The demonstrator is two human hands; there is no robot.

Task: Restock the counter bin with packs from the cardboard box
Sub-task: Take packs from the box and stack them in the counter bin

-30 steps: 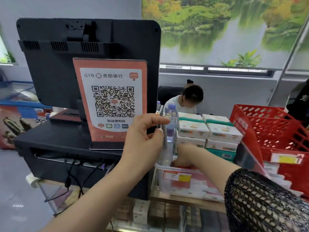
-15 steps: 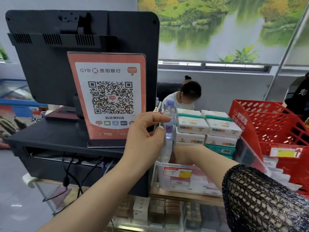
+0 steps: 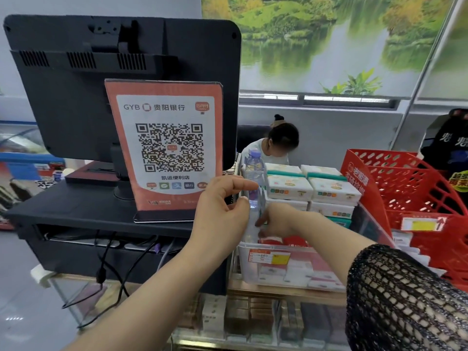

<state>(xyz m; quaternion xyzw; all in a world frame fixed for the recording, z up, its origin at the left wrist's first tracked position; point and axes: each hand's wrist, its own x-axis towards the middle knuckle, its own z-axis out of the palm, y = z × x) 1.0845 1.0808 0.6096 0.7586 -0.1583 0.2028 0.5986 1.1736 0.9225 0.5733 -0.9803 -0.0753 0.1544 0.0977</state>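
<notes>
At the counter's near edge, right of the monitor point(image 3: 101, 97), head view: counter bin point(image 3: 251, 273) sits w/ packs point(image 3: 293, 241) already in it, red ones on top, white ones showing thru the front wall. It looks part-filled, so restock is prob. mid-way; how many are left can't be judged.

Left hand point(image 3: 220, 211) pinches the clear divider point(image 3: 262, 198) at the bin's left edge btw. thumb and forefinger, other fingers curled. Right hand point(image 3: 278, 220) reaches down into the bin's left end onto the packs. Its fingertips are hidden, so can't tell if it grips a pack or just presses.

Cardboard box isn't in view. Water bottle point(image 3: 254, 171) stands just behind the divider and blurs that contact. Bin's right end is cut off by the mesh sleeve point(image 3: 405, 300).
</notes>
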